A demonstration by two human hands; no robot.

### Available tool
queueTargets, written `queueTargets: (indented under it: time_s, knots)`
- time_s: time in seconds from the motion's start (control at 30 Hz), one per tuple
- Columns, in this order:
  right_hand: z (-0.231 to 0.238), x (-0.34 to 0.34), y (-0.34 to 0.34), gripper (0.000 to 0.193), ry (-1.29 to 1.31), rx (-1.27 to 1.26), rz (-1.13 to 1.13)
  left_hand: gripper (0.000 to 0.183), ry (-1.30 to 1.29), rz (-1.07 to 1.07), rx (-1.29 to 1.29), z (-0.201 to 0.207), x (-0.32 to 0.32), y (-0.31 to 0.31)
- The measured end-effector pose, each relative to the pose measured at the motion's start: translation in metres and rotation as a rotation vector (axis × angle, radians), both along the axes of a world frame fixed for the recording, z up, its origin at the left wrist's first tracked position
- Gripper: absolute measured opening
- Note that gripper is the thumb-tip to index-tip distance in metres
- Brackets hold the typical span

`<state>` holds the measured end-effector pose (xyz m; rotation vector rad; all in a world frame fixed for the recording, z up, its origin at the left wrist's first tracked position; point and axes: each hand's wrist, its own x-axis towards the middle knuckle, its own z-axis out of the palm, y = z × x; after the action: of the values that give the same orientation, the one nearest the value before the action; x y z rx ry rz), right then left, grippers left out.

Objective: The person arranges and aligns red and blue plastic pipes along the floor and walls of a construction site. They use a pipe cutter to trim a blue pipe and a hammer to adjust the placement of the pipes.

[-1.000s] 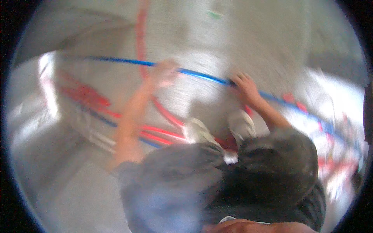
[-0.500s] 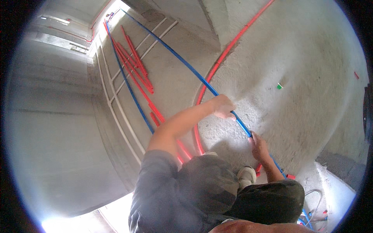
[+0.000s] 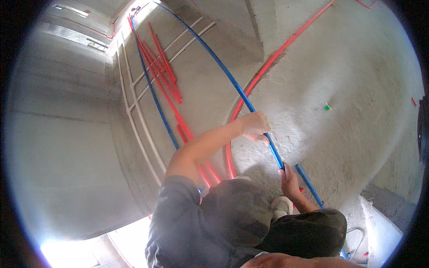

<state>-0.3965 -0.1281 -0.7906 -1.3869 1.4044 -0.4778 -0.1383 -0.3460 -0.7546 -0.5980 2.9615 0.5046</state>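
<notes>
Concrete floor (image 3: 357, 143): white pipes (image 3: 142, 121), curved red pipe (image 3: 268, 64) beneath the blue pipe (image 3: 275, 151) tight in both hands (image 3: 255, 125)

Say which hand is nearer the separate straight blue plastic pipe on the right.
Right. The right hand is just left of that blue pipe; the left hand is farther, up and left.

A long, slim blue pipe (image 3: 274, 150) slants from the distant upper left down to the centre, its near stretch shiny.
</notes>
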Motion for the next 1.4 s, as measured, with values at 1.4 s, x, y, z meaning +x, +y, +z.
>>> queueTargets:
  time_s: [1.4]
  knots:
    - [0.011, -0.009, -0.035, 0.04, -0.098, -0.078, -0.088, 0.062, 0.0, 0.134, -0.04, 0.013, -0.004, -0.015]
